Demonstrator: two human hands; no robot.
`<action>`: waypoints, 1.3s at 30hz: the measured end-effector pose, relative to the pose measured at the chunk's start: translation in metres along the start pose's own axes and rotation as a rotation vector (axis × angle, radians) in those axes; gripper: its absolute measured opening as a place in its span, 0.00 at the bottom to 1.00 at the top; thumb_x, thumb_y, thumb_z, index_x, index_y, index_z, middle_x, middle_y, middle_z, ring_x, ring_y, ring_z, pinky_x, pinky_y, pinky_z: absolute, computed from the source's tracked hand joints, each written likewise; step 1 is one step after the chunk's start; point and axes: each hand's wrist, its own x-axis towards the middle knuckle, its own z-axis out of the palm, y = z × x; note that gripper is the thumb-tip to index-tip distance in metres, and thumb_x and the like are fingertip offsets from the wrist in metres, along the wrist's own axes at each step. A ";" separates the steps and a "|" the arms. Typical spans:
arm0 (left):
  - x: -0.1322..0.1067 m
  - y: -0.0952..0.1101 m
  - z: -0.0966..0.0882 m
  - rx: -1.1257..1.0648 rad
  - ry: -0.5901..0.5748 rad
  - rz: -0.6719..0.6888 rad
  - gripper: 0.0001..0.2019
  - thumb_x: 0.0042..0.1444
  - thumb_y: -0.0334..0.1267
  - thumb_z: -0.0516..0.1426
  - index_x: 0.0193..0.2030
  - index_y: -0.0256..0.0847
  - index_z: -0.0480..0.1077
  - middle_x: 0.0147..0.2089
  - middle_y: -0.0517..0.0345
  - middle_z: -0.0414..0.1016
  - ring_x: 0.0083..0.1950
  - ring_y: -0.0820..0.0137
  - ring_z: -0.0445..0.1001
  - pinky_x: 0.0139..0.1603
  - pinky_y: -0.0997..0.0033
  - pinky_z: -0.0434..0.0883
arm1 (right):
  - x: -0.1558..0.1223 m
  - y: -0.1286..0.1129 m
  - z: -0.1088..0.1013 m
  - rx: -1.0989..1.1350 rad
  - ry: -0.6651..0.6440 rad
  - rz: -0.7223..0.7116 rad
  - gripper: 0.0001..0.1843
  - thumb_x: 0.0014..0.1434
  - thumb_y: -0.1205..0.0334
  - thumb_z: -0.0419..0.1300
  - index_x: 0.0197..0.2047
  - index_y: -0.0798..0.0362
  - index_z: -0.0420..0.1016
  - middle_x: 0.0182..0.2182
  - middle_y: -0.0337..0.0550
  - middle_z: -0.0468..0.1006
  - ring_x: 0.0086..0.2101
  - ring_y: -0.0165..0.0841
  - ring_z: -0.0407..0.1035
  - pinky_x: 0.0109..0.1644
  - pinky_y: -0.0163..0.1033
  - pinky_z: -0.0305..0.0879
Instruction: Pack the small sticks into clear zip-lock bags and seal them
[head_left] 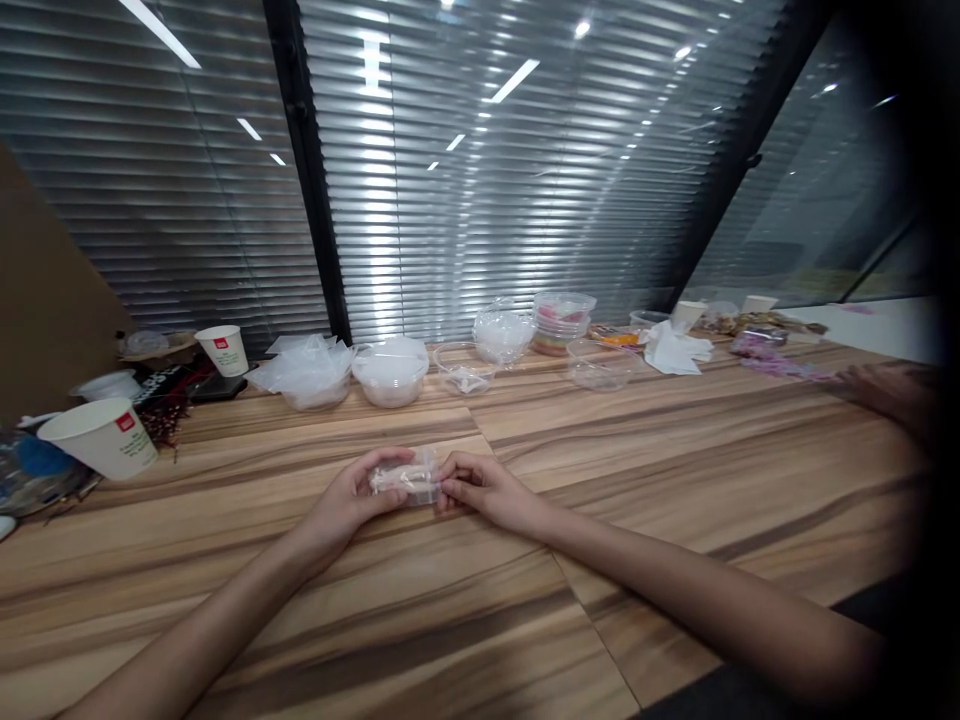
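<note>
One clear packet [409, 480] was gripped from both sides

In the head camera's view, a person's two bare hands met over one wooden table [420, 610], the single packet, pale contents showing through, held between them near the middle of the tabletop. The left hand [355, 491] had its thumb and fingers clamped on the packet's left end; the right hand [491, 490] pinched the right edge between thumb and fingertips. Two white paper cups stood at the left, the nearer cup [101, 438] tilted in the picture and the farther cup [223, 352] beside a dark flat object [217, 388]. Toward the blinds [495, 200] sat one round white-topped tub [391, 372], one stack of containers [562, 325] with coloured contents and one crumpled white napkin [675, 348]. At the far right rested one blurred hand of another person [889, 392], its finger position impossible to tell.
</note>
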 end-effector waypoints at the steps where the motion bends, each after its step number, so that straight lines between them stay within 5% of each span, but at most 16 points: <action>1: 0.000 0.000 -0.001 -0.044 0.013 -0.009 0.23 0.43 0.35 0.63 0.49 0.41 0.69 0.51 0.51 0.71 0.50 0.61 0.69 0.51 0.67 0.65 | 0.001 0.001 -0.001 0.054 -0.020 0.021 0.14 0.55 0.51 0.58 0.38 0.54 0.68 0.29 0.40 0.74 0.33 0.30 0.69 0.41 0.38 0.63; 4: 0.001 0.000 -0.002 -0.199 -0.019 -0.057 0.24 0.46 0.34 0.62 0.53 0.42 0.67 0.55 0.50 0.69 0.54 0.58 0.68 0.55 0.63 0.63 | 0.004 0.003 -0.003 0.118 -0.025 0.066 0.15 0.52 0.51 0.60 0.36 0.55 0.69 0.28 0.41 0.75 0.31 0.29 0.69 0.38 0.36 0.63; 9: 0.003 0.002 -0.002 -0.408 -0.053 -0.078 0.21 0.54 0.32 0.56 0.56 0.38 0.64 0.59 0.48 0.64 0.60 0.58 0.62 0.61 0.58 0.60 | 0.004 0.001 -0.001 -0.005 0.221 0.028 0.13 0.55 0.52 0.58 0.33 0.55 0.69 0.26 0.40 0.73 0.25 0.26 0.64 0.29 0.32 0.58; 17: 0.007 -0.004 -0.012 -0.451 0.037 -0.069 0.24 0.53 0.27 0.56 0.58 0.41 0.61 0.61 0.51 0.62 0.59 0.62 0.64 0.63 0.62 0.59 | 0.005 -0.001 -0.003 -0.053 0.448 -0.096 0.12 0.56 0.52 0.56 0.32 0.53 0.68 0.26 0.39 0.72 0.27 0.29 0.64 0.31 0.34 0.58; 28: -0.002 0.000 0.000 -0.141 -0.117 -0.110 0.26 0.50 0.32 0.61 0.57 0.40 0.63 0.60 0.48 0.64 0.59 0.58 0.63 0.62 0.56 0.57 | 0.000 -0.002 0.003 -0.170 0.127 -0.059 0.11 0.58 0.55 0.55 0.30 0.54 0.68 0.25 0.39 0.71 0.28 0.29 0.64 0.34 0.34 0.59; 32: 0.000 -0.002 0.000 -0.115 -0.090 -0.072 0.25 0.50 0.33 0.61 0.56 0.40 0.63 0.58 0.48 0.66 0.57 0.58 0.64 0.60 0.55 0.59 | -0.001 -0.002 0.004 -0.209 0.171 -0.078 0.08 0.57 0.56 0.56 0.34 0.53 0.66 0.27 0.38 0.70 0.30 0.29 0.64 0.35 0.34 0.60; 35: 0.001 -0.004 -0.001 -0.116 -0.094 -0.060 0.25 0.50 0.33 0.60 0.56 0.39 0.63 0.55 0.46 0.68 0.56 0.57 0.66 0.58 0.54 0.61 | -0.001 0.000 0.006 -0.193 0.264 -0.097 0.16 0.54 0.58 0.60 0.45 0.49 0.60 0.27 0.34 0.67 0.28 0.28 0.63 0.31 0.33 0.59; 39: 0.000 -0.005 -0.001 -0.100 -0.108 -0.067 0.25 0.50 0.33 0.60 0.56 0.38 0.63 0.52 0.46 0.71 0.52 0.58 0.70 0.58 0.55 0.62 | -0.002 -0.001 0.006 -0.286 0.300 -0.091 0.08 0.55 0.58 0.58 0.33 0.52 0.63 0.25 0.34 0.65 0.27 0.27 0.60 0.29 0.32 0.56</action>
